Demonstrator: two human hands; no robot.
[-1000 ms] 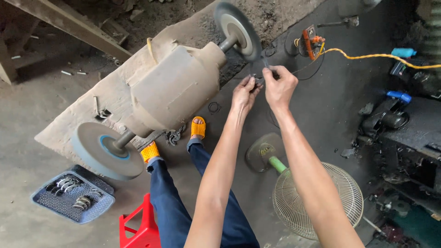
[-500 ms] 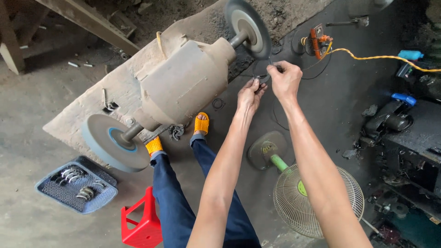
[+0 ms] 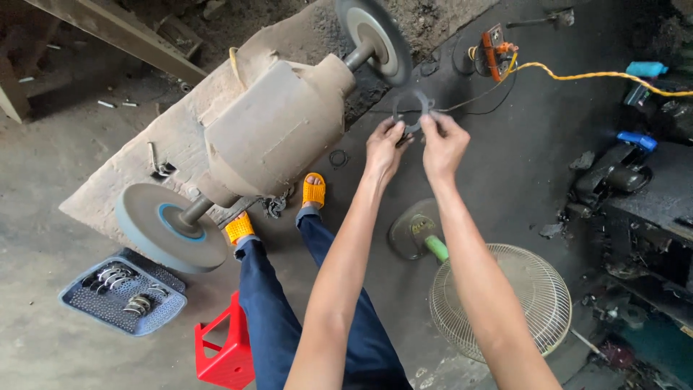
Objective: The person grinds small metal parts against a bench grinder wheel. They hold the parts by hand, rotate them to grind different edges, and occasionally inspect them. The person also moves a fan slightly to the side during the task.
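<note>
Both of my hands hold a dark metal ring (image 3: 412, 110) up in front of me, near the right-hand grinding wheel (image 3: 375, 40) of a dusty bench grinder (image 3: 271, 133). My left hand (image 3: 385, 148) pinches the ring's lower left edge. My right hand (image 3: 442, 143) grips its lower right edge. The ring is apart from the wheel, just below and to the right of it. A second, grey wheel (image 3: 170, 226) sits at the grinder's other end.
A blue tray (image 3: 119, 296) of metal rings lies on the floor at lower left, next to a red stool (image 3: 225, 349). A standing fan (image 3: 498, 300) is at lower right. An orange cable (image 3: 592, 74) runs to a socket box (image 3: 494, 49).
The ring was hidden in my closed fingers by the wheel; now it is lifted clear and held out flat between both hands. The view has shifted slightly.
</note>
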